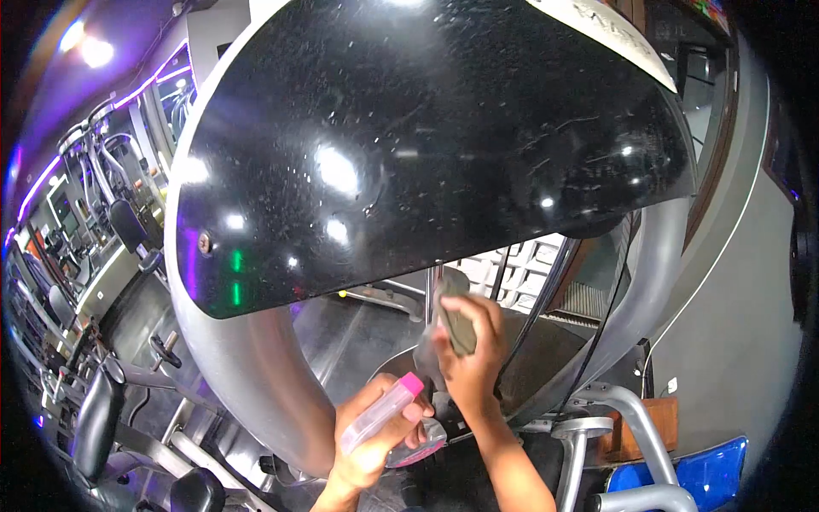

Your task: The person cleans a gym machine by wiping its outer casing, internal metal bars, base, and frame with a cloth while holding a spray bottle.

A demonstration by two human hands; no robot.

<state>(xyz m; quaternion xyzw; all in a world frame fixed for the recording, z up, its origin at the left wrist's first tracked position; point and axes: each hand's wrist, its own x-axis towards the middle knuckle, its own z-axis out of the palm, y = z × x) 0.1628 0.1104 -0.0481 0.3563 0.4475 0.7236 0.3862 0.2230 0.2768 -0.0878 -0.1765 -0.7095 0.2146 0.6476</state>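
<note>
My left hand (367,439) is wrapped around a clear spray bottle (382,416) with a pink nozzle tip, at the lower middle of the view. Part of the bottle's body shows under my fingers. Up and to the right, my right hand (473,350) is closed on a folded grey-green cloth (459,328), slightly smeared by motion. Both hands are below a large glossy black panel (426,162) with a white edge, speckled with small marks or drops. Neither hand touches the panel.
Thick silver frame tubes (256,384) curve down on both sides of my hands. Dark cables (607,316) run down at the right. A blue seat (708,474) and a wooden box (653,427) are at lower right. Gym machines (102,410) stand at the left.
</note>
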